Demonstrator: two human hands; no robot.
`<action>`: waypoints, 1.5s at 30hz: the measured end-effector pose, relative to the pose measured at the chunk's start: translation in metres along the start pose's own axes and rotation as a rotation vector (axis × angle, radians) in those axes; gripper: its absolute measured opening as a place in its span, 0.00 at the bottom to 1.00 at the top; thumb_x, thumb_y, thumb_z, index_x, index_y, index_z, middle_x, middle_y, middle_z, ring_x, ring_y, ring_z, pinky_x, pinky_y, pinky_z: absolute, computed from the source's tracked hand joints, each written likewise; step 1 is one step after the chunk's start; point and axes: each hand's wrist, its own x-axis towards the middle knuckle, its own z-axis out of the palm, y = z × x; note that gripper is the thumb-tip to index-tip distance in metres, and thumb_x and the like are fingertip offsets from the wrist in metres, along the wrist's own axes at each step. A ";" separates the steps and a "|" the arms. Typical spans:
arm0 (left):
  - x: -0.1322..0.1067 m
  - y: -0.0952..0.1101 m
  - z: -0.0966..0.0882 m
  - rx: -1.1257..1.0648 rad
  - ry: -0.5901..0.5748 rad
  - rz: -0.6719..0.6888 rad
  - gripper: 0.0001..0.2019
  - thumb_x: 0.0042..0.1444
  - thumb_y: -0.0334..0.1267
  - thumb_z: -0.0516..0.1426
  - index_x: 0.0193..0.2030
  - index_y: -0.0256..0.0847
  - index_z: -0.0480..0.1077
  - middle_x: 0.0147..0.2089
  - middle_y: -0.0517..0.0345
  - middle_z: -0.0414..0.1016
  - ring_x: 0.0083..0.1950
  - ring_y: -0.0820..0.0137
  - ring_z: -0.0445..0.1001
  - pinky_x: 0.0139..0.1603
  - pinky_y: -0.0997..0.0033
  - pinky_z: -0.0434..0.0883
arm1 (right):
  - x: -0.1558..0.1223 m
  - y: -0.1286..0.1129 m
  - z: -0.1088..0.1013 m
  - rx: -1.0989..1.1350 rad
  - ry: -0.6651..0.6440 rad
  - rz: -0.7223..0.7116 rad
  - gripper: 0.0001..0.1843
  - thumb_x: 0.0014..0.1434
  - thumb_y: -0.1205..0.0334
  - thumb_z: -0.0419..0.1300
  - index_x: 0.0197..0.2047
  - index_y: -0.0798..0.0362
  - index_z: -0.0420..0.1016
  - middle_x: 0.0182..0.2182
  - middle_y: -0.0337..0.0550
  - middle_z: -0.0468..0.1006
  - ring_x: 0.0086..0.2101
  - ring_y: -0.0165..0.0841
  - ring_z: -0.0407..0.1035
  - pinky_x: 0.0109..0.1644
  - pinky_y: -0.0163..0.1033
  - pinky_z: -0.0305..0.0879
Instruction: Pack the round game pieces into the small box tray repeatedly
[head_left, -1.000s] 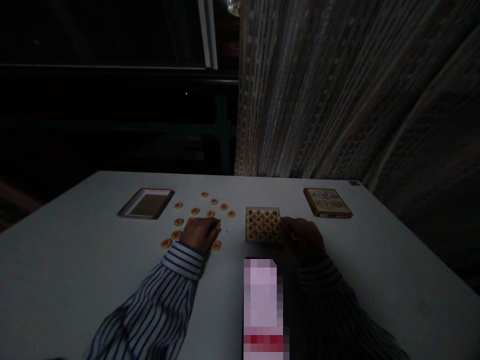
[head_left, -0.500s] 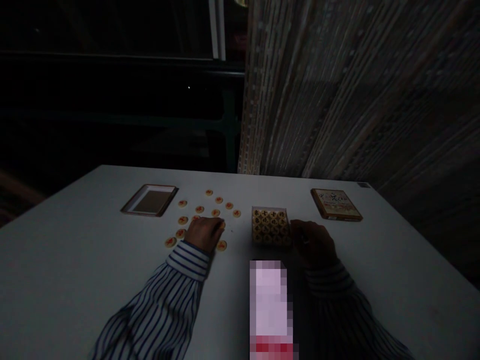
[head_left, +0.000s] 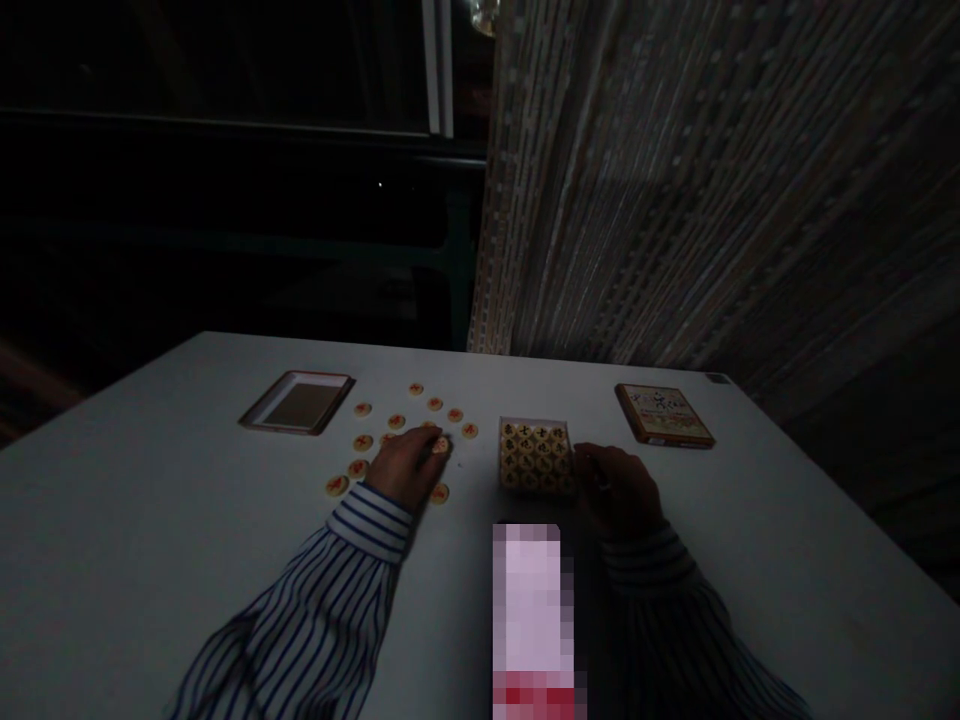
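My left hand (head_left: 403, 466) is closed in a pinch on a round Chinese chess piece (head_left: 441, 446) with red marking. Around it on the white table lie several more red-marked pieces (head_left: 363, 442), some partly hidden behind the hand. To the right sits a small clear box (head_left: 500, 455) holding rows of pieces with dark characters (head_left: 536, 450). My right hand (head_left: 619, 487) has its fingers curled at the box's right side, with the thumb and forefinger on its edge; the fingertips are dim.
An open shallow tray-like lid (head_left: 319, 432) lies at the far left of the table (head_left: 187, 560). On the right rests a flat printed box (head_left: 665, 415). A bead-string curtain (head_left: 615, 200) hangs behind the table. A blurred-out pink patch (head_left: 532, 600) is at the near edge.
The pinched piece has turned so that its marked face shows more between my left fingers. My right hand stays at the box. The whole view has shifted slightly.
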 end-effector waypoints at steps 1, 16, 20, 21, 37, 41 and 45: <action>0.000 0.001 -0.001 -0.016 0.012 -0.006 0.15 0.52 0.42 0.51 0.44 0.38 0.68 0.42 0.49 0.74 0.43 0.64 0.72 0.44 0.64 0.69 | 0.000 0.000 0.000 0.003 -0.005 0.003 0.15 0.58 0.59 0.46 0.33 0.55 0.72 0.20 0.40 0.69 0.23 0.29 0.60 0.29 0.36 0.53; -0.002 0.010 -0.005 -0.211 0.175 -0.112 0.15 0.48 0.44 0.54 0.40 0.38 0.70 0.39 0.52 0.73 0.44 0.65 0.70 0.45 0.65 0.69 | -0.001 0.006 0.001 -0.013 -0.037 -0.016 0.15 0.58 0.59 0.46 0.32 0.55 0.72 0.20 0.40 0.70 0.23 0.28 0.61 0.29 0.34 0.52; -0.003 0.016 -0.006 -0.275 0.182 -0.132 0.15 0.47 0.45 0.54 0.39 0.39 0.71 0.40 0.52 0.73 0.44 0.65 0.70 0.46 0.64 0.68 | 0.000 0.004 0.000 -0.014 -0.005 -0.028 0.14 0.58 0.61 0.47 0.32 0.56 0.72 0.20 0.40 0.69 0.23 0.29 0.61 0.29 0.35 0.51; -0.003 0.017 -0.006 -0.287 0.178 -0.136 0.15 0.47 0.44 0.55 0.39 0.39 0.71 0.40 0.52 0.74 0.44 0.65 0.70 0.46 0.64 0.68 | 0.000 0.004 0.000 -0.014 0.005 -0.031 0.13 0.57 0.61 0.47 0.32 0.56 0.72 0.19 0.39 0.68 0.23 0.29 0.60 0.29 0.35 0.51; -0.012 0.030 0.002 -0.443 0.135 -0.147 0.14 0.46 0.42 0.56 0.39 0.39 0.70 0.33 0.55 0.73 0.31 0.72 0.72 0.35 0.69 0.72 | 0.000 0.005 0.002 0.014 -0.053 0.015 0.14 0.58 0.61 0.46 0.31 0.54 0.71 0.21 0.40 0.70 0.24 0.29 0.61 0.30 0.35 0.50; -0.014 0.033 0.004 -0.477 0.116 -0.180 0.14 0.46 0.41 0.56 0.39 0.39 0.70 0.32 0.56 0.74 0.30 0.73 0.71 0.35 0.69 0.72 | 0.000 0.003 0.002 0.023 -0.020 0.028 0.14 0.58 0.61 0.46 0.30 0.54 0.71 0.22 0.40 0.71 0.25 0.29 0.61 0.31 0.35 0.50; -0.014 0.035 0.004 -0.473 0.079 -0.162 0.14 0.46 0.41 0.56 0.39 0.38 0.70 0.34 0.55 0.74 0.31 0.73 0.72 0.36 0.70 0.72 | 0.001 0.001 0.000 0.016 -0.047 0.031 0.15 0.58 0.62 0.45 0.29 0.54 0.71 0.22 0.40 0.71 0.25 0.29 0.62 0.31 0.35 0.50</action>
